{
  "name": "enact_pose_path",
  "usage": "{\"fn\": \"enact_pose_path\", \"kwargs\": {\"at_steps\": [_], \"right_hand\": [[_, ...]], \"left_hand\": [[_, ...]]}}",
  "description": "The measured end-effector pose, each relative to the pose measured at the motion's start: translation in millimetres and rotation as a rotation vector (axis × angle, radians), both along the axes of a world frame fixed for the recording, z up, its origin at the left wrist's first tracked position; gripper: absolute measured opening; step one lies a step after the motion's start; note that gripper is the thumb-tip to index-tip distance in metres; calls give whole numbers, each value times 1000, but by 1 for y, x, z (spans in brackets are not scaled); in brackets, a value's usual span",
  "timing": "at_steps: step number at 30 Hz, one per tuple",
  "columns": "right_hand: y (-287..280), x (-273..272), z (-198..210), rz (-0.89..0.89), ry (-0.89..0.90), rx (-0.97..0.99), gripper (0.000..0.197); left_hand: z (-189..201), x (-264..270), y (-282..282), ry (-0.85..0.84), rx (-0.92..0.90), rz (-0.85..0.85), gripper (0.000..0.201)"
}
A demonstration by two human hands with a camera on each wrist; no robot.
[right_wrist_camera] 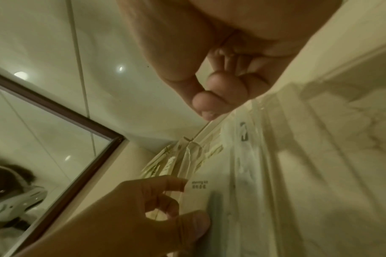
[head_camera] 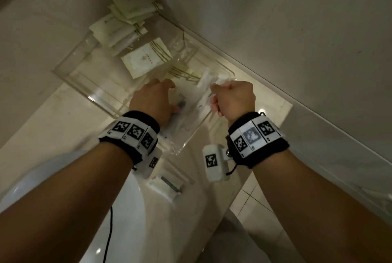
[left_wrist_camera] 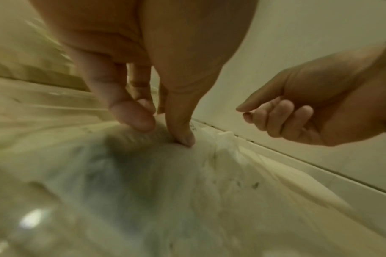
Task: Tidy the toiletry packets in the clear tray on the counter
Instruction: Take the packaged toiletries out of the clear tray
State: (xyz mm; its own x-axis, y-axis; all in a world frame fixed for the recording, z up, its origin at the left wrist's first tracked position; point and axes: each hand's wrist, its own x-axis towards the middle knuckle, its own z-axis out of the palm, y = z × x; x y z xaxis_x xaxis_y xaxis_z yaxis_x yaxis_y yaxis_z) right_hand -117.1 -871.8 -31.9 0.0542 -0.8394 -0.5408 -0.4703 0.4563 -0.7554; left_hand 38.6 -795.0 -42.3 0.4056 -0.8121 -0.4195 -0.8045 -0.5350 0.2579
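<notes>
**A:** On the pale marble counter (head_camera: pixel 70 114), against the wall: clear acrylic rectangular tray (head_camera: pixel 70 67), long axis running diagonally, near end toward the person, far end into the corner.

**B:** Packet status?

**A:** Partly done, by my read. Cream paper packets with olive stripes (head_camera: pixel 118 29) are fanned in a loose overlapping pile at the far end, some hanging past the tray's far rim. One single cream packet (head_camera: pixel 146 58) lies flat mid-tray, askew to the walls, striped end toward the wall. White plastic-wrapped packets (head_camera: pixel 204 80) sit at the near right, jumbled. One more white packet (head_camera: pixel 167 184) is outside the tray, on the counter near the basin.

**B:** Hands?

**A:** Left hand (head_camera: pixel 153 99) is inside the near end, fingers reaching down; thumb and a fingertip (left_wrist_camera: pixel 183 137) touch a flat translucent packet with a dark item inside (head_camera: pixel 182 103). Contact, not yet a clear pinch. That packet lies roughly along the tray's long axis. Right hand (head_camera: pixel 233 98) hovers over the near right rim, fingers curled into a loose fist; wrist view shows nothing held.

**B:** Left to do?

**A:** Square the fanned pile, align the stray, sort the white ones, bring in the outside packet.
</notes>
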Motion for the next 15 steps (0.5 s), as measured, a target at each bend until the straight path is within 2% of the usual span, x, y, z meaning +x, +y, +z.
{"fn": "enact_pose_path", "kwargs": {"at_steps": [4,10,15], "right_hand": [[13,-7,-3,52,-1,-5,19],[40,-7,-10,133,49,-9,20],[74,-8,-4,345,96,-119,19]], "left_hand": [[-6,-4,3,-24,-57,43,54],[2,-6,11,46,-158,144,46],[18,2,31,124,-262,275,34]]}}
